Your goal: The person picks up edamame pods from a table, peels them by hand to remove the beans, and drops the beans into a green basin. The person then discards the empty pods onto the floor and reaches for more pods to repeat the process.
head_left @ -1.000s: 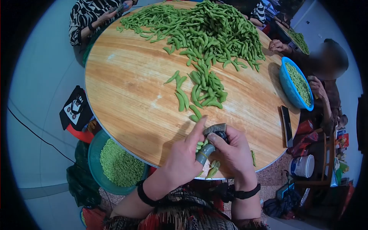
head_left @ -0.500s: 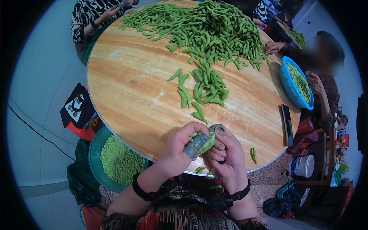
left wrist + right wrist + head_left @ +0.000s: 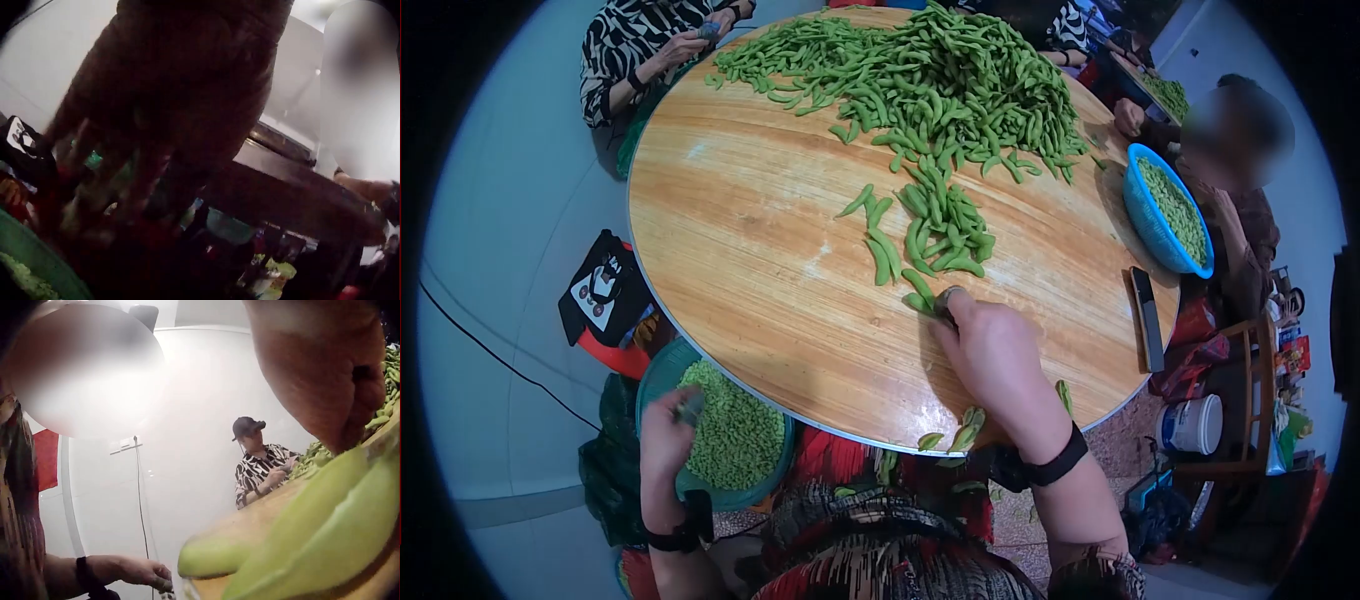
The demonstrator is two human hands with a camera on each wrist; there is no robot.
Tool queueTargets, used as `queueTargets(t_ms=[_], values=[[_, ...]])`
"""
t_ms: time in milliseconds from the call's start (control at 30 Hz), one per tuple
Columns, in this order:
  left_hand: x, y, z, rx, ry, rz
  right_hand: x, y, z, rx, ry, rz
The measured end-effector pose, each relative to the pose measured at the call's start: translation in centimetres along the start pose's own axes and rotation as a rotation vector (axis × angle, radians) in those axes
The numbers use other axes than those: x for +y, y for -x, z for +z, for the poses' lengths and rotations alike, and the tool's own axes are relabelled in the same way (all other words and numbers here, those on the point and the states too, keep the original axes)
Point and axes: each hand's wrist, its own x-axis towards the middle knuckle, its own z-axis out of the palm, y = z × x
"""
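Over the green basket [image 3: 655, 365] of shelled beans [image 3: 735, 430], the left hand [image 3: 666, 432] hangs beyond the table's edge, a grey cover on one finger. In the left wrist view that hand [image 3: 181, 94] is dark and blurred, its fingers loosely extended, no pod visible in them. The right hand [image 3: 1005, 365] reaches over the table, thumb and fingers pinching at the end of a green pod [image 3: 917, 301]; another pod [image 3: 918, 281] lies beside it. In the right wrist view the right hand [image 3: 325, 375] has curled fingers; opened pods [image 3: 312, 544] lie close to the camera.
A large heap of pods [image 3: 960, 80] covers the table's far side, with a smaller group [image 3: 945, 225] nearer. At the right stand a blue basket [image 3: 1145, 215] of beans and a phone [image 3: 1146, 320]. Empty pods [image 3: 968, 430] lie at the near edge. Other people sit around the table.
The hands have parted. My left hand has moved down and left to the green basket; my right has let go of the opened pod and moved forward to the loose pods.
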Motion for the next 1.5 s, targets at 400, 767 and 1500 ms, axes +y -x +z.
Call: queueTargets(t_ms=[400,767,1500], values=[[19.3,0.0,4.3,-0.076,-0.009,0.754,-1.6,2.5,-2.6,-0.247,-0.753,0.090],[20.4,-0.1,12.9,-0.495,1.193,0.101,-0.6,4.6,-3.3,-0.245,-1.422,0.314],[20.7,0.5,15.8,-0.441,1.008,0.318,1.2,6.0,0.3,-0.415,-1.849,0.475]])
